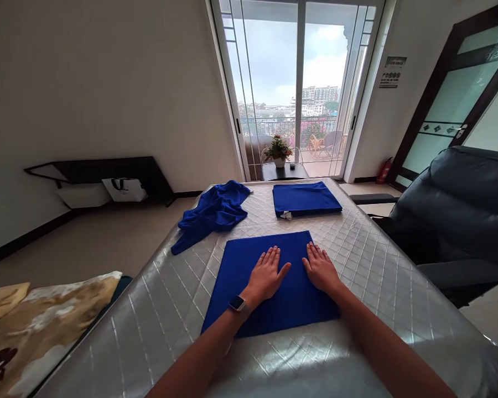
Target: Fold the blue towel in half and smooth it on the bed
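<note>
A blue cloth (249, 260), folded into a flat rectangle, lies on the quilted silvery cover (170, 309) in front of me. My left hand (266, 275) rests flat on its middle, fingers together and thumb out. At the cloth's right side, my right hand (320, 266) lies flat near the far right corner. Neither hand grips anything. Further back on the right sits a neatly folded blue cloth stack (307, 198) with white tags at its near edge. A crumpled blue cloth (216, 213) is spread loosely at the far left.
To the right stands a black leather armchair (473, 204). Beyond the far edge, a small dark table (284, 172) holds a potted plant (279, 150) before the glass sliding door (269, 66). A patterned blanket (53, 315) is low on the left; a white bag (125, 190) sits by the wall.
</note>
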